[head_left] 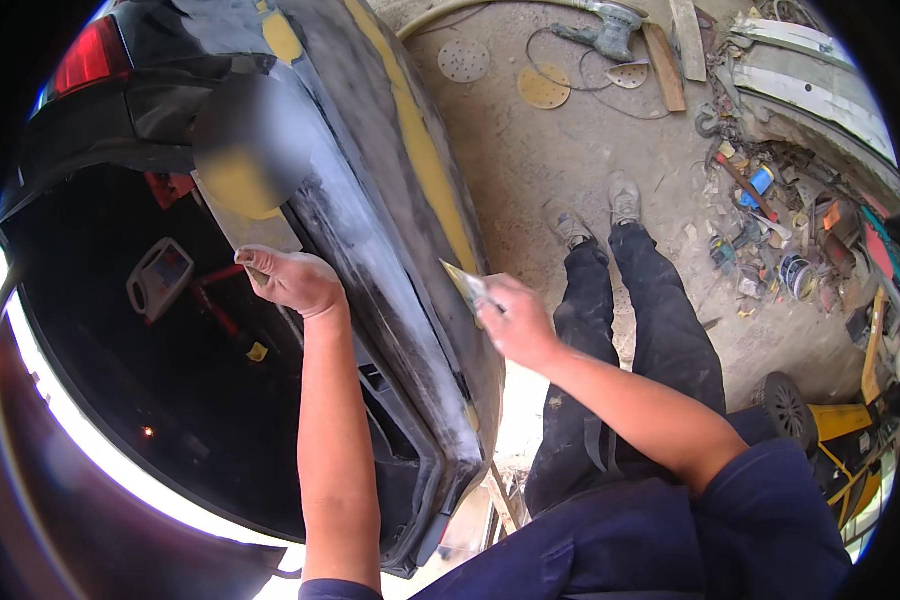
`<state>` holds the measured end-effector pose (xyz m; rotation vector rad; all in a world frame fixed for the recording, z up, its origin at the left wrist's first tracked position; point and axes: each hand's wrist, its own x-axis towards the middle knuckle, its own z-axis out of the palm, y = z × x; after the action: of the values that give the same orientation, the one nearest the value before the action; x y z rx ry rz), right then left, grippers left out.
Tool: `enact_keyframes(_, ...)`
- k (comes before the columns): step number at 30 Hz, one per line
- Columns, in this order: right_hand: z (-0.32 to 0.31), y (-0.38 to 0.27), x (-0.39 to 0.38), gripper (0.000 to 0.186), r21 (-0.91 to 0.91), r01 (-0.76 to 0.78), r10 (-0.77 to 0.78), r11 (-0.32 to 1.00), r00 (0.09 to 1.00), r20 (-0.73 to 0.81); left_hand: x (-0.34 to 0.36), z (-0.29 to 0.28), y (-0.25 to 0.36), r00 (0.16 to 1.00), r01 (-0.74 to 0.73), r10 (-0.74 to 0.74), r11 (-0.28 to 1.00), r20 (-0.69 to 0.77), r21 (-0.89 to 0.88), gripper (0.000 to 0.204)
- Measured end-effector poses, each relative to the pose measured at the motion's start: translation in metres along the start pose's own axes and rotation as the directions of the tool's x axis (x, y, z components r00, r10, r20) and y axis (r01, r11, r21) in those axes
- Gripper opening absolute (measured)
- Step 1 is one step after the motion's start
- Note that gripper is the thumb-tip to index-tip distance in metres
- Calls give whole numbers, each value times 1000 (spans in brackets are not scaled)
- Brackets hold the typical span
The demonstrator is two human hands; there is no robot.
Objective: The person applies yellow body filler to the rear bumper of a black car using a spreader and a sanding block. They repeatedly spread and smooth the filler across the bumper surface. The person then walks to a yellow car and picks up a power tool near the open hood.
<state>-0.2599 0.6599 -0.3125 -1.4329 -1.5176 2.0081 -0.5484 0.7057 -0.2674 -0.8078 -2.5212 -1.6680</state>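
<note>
My left hand [295,282] is closed on the near end of a pale flat board [268,232] above the rim of the car's open boot. Yellow filler [242,190] sits on the board's far end, partly covered by a blurred patch. My right hand [518,320] grips a putty spreader [463,283] with yellow on its blade. The blade is at the outer side of the car's rear bumper [448,195]; whether it touches cannot be made out. A long streak of yellow filler [415,130] runs along the grey sanded bumper.
Inside the dark boot lies a light plastic case [160,280]. A sander [610,35], sanding discs [543,86] and wooden strips [665,70] lie on the dusty floor. Scrap and cans [798,275] are heaped to the right, near a wheeled yellow machine [835,422].
</note>
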Motion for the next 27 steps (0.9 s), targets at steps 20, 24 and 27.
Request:
enact_keyframes(20,41,61,5,42,-115,-278,281,954,960,9,0,1,0,1000,-23,23,1000,-20,-7,69)
enact_keyframes(24,37,30,-8,46,-100,-268,271,958,962,19,1,3,-1,999,-42,41,999,-32,-17,70)
enact_keyframes(27,34,7,-21,47,-52,-251,253,967,967,35,1,3,0,999,-47,47,999,-27,-23,71)
